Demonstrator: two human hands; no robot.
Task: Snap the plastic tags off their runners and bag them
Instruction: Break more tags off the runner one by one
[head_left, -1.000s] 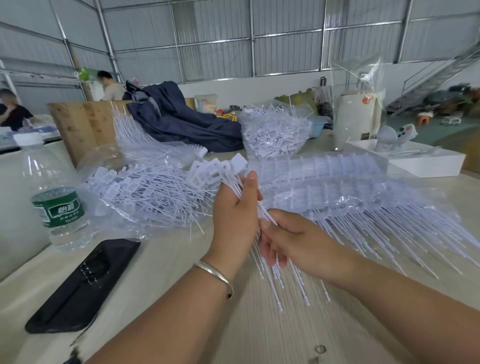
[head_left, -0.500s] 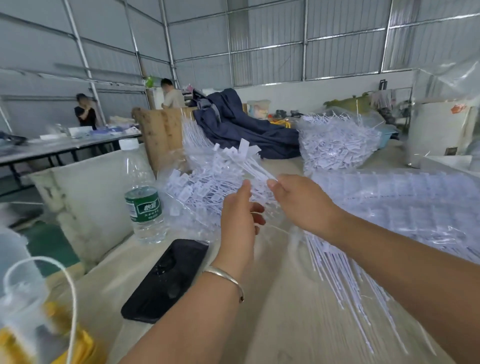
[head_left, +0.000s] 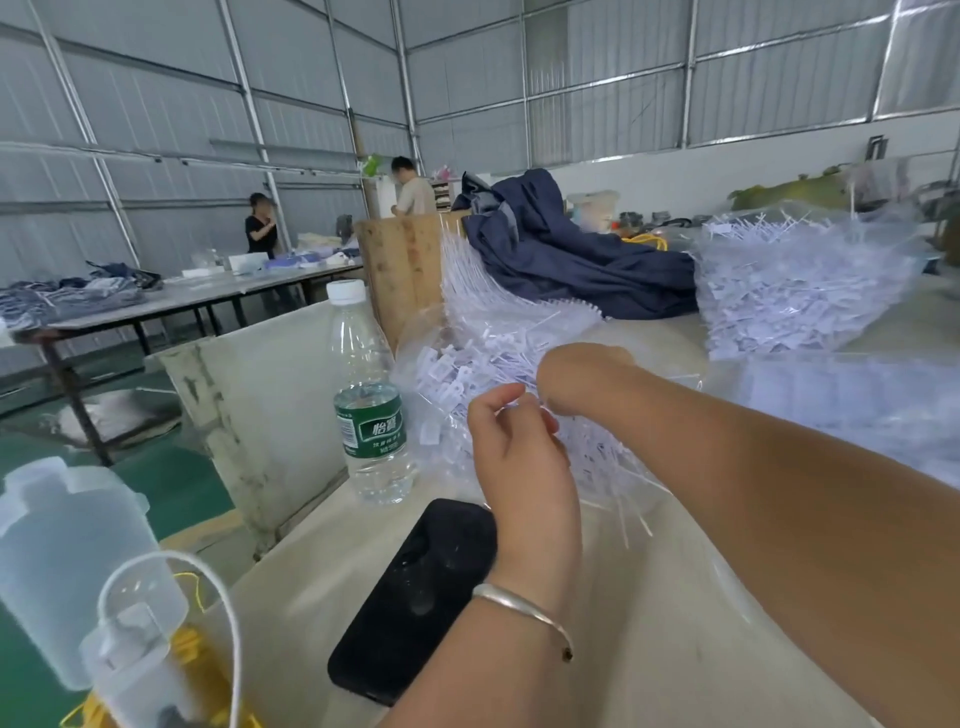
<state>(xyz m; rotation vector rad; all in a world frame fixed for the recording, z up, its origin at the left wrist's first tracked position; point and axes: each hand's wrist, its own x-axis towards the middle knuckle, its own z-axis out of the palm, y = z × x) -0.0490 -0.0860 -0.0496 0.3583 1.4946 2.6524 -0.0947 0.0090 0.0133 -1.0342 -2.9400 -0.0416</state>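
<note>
A clear plastic bag (head_left: 457, 374) full of loose white plastic tags lies on the table behind my hands. My right hand (head_left: 582, 379) reaches into its mouth, bent down at the wrist, so its fingers are hidden; thin white tag stalks (head_left: 618, 483) stick out below it. My left hand (head_left: 514, 447), with a bangle on the wrist, has its fingers curled and pinches the bag's clear edge right beside the right hand. More tags on their runners (head_left: 857, 405) lie under clear film at the right.
A water bottle (head_left: 371, 410) stands left of the bag and a black phone (head_left: 415, 597) lies under my left forearm. A second full bag (head_left: 795, 291), a navy garment (head_left: 571, 260) and a wooden board (head_left: 405, 265) stand behind. A translucent container (head_left: 67, 561) sits at lower left.
My right hand has carried the bundle of tags left, away from the runners, and down into the bag's mouth. My left hand let go of the bundle and took the bag's edge.
</note>
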